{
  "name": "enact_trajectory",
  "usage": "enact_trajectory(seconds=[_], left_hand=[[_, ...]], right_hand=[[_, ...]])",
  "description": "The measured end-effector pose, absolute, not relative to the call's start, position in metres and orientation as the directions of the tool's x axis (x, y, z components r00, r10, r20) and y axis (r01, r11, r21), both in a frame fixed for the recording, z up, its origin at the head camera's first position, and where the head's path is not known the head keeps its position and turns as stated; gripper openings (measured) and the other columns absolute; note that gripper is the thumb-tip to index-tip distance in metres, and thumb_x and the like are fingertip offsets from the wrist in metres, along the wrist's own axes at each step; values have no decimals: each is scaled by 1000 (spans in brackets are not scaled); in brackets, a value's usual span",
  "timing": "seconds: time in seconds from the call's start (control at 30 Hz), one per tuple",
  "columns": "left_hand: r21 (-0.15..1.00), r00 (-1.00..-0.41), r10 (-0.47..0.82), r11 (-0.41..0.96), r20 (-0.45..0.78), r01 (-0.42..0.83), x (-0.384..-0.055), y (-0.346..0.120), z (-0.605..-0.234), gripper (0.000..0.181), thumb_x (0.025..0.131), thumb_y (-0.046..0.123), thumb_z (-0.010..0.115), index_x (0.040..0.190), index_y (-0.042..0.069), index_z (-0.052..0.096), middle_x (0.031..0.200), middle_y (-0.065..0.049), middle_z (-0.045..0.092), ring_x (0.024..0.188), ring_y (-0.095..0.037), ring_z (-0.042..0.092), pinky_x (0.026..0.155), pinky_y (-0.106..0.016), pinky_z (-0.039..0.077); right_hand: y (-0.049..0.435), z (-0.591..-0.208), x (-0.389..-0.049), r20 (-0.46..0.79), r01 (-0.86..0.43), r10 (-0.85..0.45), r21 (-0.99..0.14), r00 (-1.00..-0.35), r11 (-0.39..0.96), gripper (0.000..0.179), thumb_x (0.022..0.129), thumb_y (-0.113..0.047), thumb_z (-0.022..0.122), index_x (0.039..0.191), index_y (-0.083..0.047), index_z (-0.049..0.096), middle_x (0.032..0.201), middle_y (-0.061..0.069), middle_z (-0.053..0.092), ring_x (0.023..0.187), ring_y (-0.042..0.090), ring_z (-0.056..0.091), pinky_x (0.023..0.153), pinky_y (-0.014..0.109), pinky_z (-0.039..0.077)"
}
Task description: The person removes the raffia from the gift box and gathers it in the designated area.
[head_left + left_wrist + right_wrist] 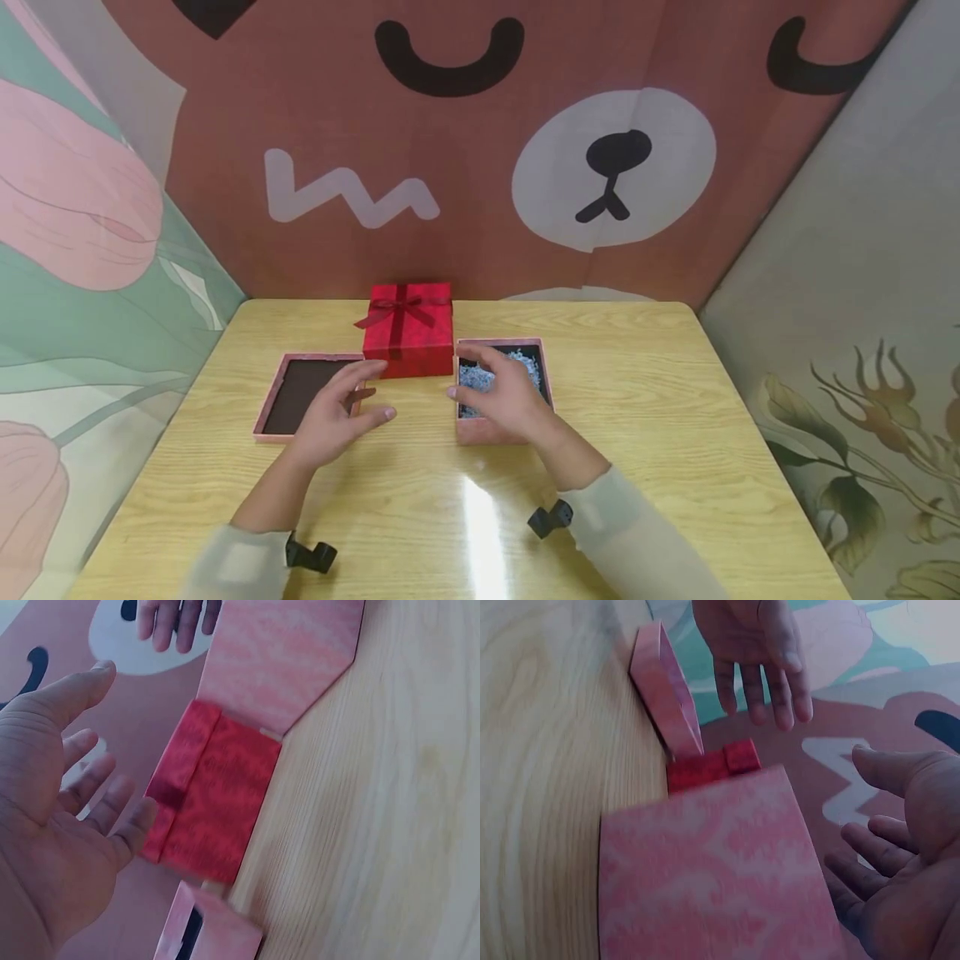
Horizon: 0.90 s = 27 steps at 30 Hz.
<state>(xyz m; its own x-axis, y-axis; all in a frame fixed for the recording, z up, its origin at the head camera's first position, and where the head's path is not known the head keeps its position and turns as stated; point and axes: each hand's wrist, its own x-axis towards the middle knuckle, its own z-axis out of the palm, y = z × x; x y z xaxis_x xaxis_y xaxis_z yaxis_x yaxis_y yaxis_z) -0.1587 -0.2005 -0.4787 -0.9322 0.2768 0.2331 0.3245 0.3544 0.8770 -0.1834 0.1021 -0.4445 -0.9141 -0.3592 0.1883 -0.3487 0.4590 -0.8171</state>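
A red gift box with a dark red ribbon bow on its lid stands at the back of the table. To its right is an open pink box with blue shredded paper inside. An upturned pink lid with a dark inside lies to the left. My left hand hovers between the lid and the red box, fingers spread and holding nothing. Above the pink box, my right hand is held with loose fingers and nothing in its grasp. Both palms face inward in the wrist views.
The wooden table has its back edge against a brown wall hanging with a cartoon bear face. Patterned fabric hangs on both sides. Black wrist cameras are strapped at both sleeves.
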Motion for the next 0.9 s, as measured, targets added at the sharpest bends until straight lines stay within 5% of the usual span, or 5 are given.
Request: enact_trajectory(seconds=[0.23, 0.47, 0.7, 0.9], left_hand=[[918, -924, 308, 247, 228, 309, -164, -174, -485, 64, 87, 14, 85, 145, 23, 59, 149, 0, 49, 138, -36, 47, 108, -54, 49], [935, -916, 345, 210, 203, 286, -169, -146, -490, 62, 88, 17, 86, 144, 23, 60, 150, 0, 48, 139, -33, 46, 108, -56, 49], [947, -910, 368, 178, 189, 269, -174, -122, -498, 70, 87, 17, 86, 149, 10, 55, 156, -7, 41, 144, -32, 41, 110, -56, 46], [956, -921, 361, 189, 145, 224, -176, -109, -508, 75, 87, 21, 86, 152, 9, 51, 159, -8, 36, 146, -39, 39, 111, -55, 46]], right_hand=[[122, -443, -192, 158, -341, -336, -721, -929, 603, 70, 86, -31, 86, 148, -16, 57, 144, 3, 62, 135, 28, 55, 109, 52, 48], [133, -443, -198, 125, -328, -332, -662, -935, 674, 78, 84, -35, 88, 151, -16, 53, 149, 7, 57, 137, 32, 53, 110, 54, 47], [140, -448, -201, 142, -354, -343, -619, -929, 701, 83, 82, -35, 90, 152, -11, 52, 150, 10, 56, 136, 34, 53, 108, 54, 49], [138, -451, -205, 97, -324, -337, -607, -937, 726, 88, 81, -37, 90, 154, -13, 48, 155, 10, 50, 141, 34, 48, 112, 55, 45]])
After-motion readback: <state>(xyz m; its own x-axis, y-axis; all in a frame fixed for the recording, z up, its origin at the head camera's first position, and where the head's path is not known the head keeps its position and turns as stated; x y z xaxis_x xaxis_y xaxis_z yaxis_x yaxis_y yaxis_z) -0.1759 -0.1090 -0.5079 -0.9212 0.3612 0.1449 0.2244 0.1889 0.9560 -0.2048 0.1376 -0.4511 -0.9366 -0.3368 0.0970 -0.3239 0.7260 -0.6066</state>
